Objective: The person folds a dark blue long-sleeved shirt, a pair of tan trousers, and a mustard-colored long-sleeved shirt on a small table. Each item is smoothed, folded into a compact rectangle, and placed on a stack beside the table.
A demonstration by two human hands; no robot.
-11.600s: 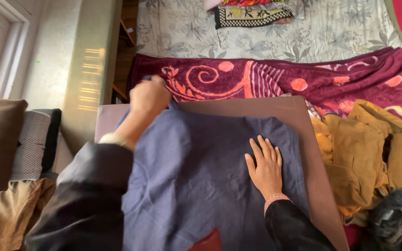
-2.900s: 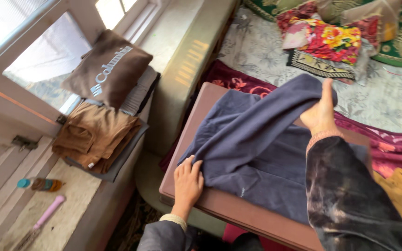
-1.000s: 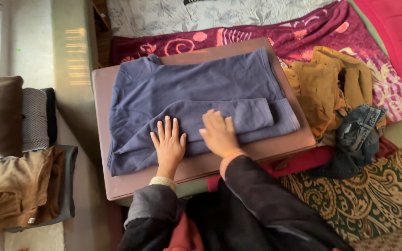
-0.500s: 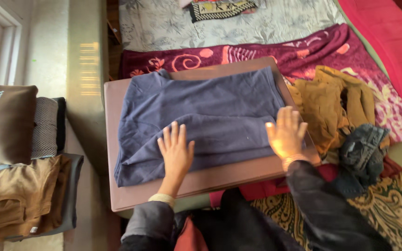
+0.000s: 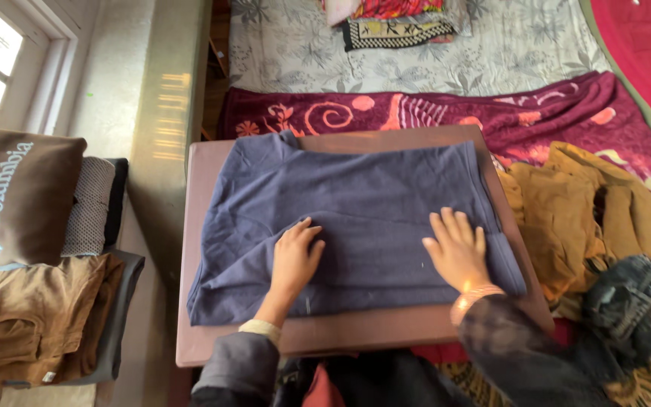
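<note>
A dark blue garment (image 5: pixel 356 203) lies folded flat on a small brown table (image 5: pixel 212 347). My left hand (image 5: pixel 295 256) rests on its near left part, fingers slightly curled on the cloth. My right hand (image 5: pixel 457 252) lies flat on the near right part, fingers spread. Neither hand grips anything.
A heap of mustard-yellow clothes (image 5: pixel 574 211) and a dark denim piece (image 5: pixel 631 298) lie right of the table. A maroon patterned blanket (image 5: pixel 431 113) covers the bed behind. Folded brown clothes (image 5: pixel 32 324), a grey item (image 5: pixel 88 207) and a brown cushion (image 5: pixel 13 196) sit on the left ledge.
My right hand has come back from the garment's right edge onto the cloth. The left hand has curled its fingers a little. The view has shifted slightly.
</note>
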